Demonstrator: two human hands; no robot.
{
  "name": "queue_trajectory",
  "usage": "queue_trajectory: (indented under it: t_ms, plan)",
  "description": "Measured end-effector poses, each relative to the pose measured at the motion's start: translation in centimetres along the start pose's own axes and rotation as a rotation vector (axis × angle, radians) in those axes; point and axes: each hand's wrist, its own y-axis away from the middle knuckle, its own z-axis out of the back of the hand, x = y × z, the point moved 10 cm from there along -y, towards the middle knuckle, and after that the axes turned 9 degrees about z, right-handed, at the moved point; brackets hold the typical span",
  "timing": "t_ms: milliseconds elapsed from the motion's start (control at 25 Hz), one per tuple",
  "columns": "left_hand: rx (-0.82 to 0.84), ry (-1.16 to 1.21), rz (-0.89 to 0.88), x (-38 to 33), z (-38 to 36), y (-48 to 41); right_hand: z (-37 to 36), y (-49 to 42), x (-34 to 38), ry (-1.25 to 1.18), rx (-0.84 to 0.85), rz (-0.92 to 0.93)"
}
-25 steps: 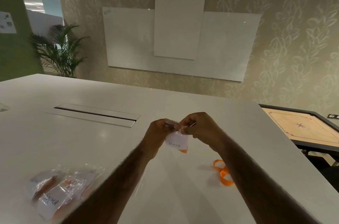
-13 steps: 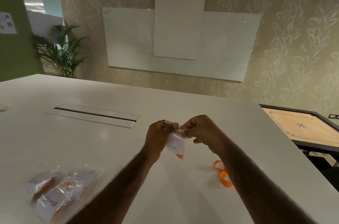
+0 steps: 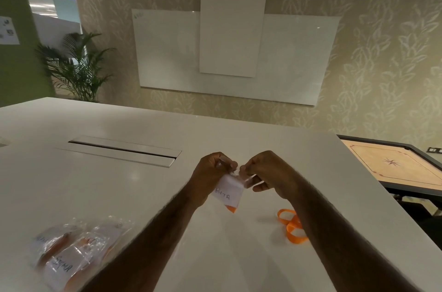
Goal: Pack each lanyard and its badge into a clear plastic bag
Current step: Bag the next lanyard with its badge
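Both of your hands are raised over the middle of the table (image 3: 119, 196), and each grip is closed in a pinch on the top edge of the clear plastic bag (image 3: 235, 180). Your left hand (image 3: 210, 172) has its left end and your right hand (image 3: 267, 172) its right end, with the other fingers curled. The bag hangs tilted between them with a white badge (image 3: 227, 193) inside (hand-lettered BETA) and an orange lanyard end (image 3: 231, 208) showing at its lowest corner. A loose orange lanyard (image 3: 293, 226) lies looped on the table toward the right edge, beside your right forearm. Near the front left corner sits a heap of packed bags (image 3: 71, 251), one badge there reading SIGMA. A cable hatch (image 3: 124, 150) is set into the table farther back on the left.
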Motion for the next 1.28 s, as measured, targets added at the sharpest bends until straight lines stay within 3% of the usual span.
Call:
queue_trajectory:
  t_ms: [120, 240, 360, 520, 600, 840, 1280]
  plan:
    - [-0.025, 0.027, -0.001, 0.5, 0.1, 0.2, 0.2, 0.1, 0.3, 0.055, 0.096, 0.024]
    - [0.057, 0.033, -0.002, 0.5, -0.7, 0.2, 1.3, -0.5, 0.6, 0.171, 0.012, 0.068]
    - [0.075, -0.134, -0.020, -0.1, -1.0, 0.1, 1.4, -0.5, 0.8, 0.216, -0.025, 0.110]
    - [0.100, -0.125, -0.045, -0.7, -1.1, -0.1, 1.5, -0.6, 1.5, 0.102, -0.074, 0.206]
    - [0.073, -0.112, -0.032, -0.8, -0.8, -0.2, 1.9, -0.6, 0.9, 0.014, -0.112, 0.149]
    - [-0.022, -0.088, -0.030, -0.7, -0.1, -0.3, 0.9, -0.5, -1.6, 0.026, -0.002, -0.011]
    - [0.005, -0.299, -0.105, -2.1, -0.2, -0.6, 1.7, -0.6, -0.4, -0.047, -0.195, 0.168]
